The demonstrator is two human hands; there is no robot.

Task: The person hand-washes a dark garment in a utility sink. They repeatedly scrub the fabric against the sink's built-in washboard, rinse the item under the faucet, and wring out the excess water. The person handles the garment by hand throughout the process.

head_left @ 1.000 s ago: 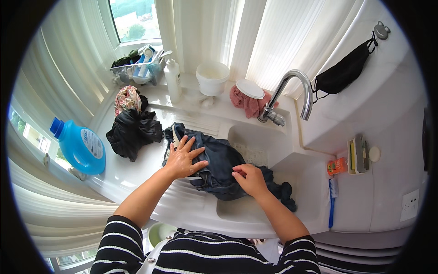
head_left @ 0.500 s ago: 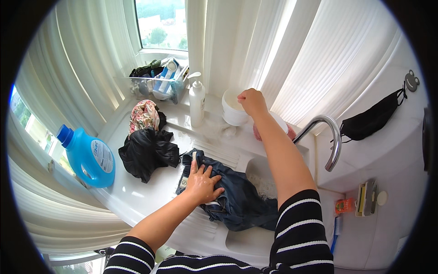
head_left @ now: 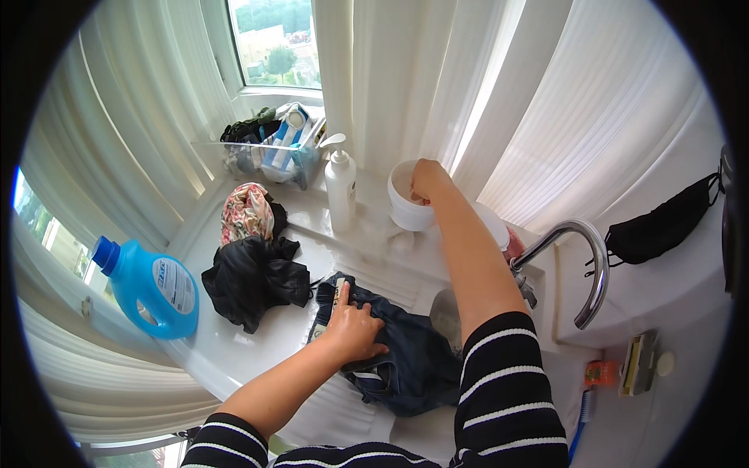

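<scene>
Dark blue jeans lie across the washboard surface and the sink's edge. My left hand rests on their waistband, fingers apart, the index finger stretched along a pale strip. My right hand reaches into a white tub at the back; its fingers are curled and partly hidden by the rim, so what they hold cannot be seen. Just left of the tub stands a white pump bottle.
A black garment and a floral cloth lie left. Nearby are a blue detergent bottle and a clear bin. A chrome faucet curves over the right side. A black mask hangs on the wall.
My right hand has gone from above the tub's rim down into it. The left hand stays on the jeans, its fingers a little less spread. The whole view has shifted slightly.
</scene>
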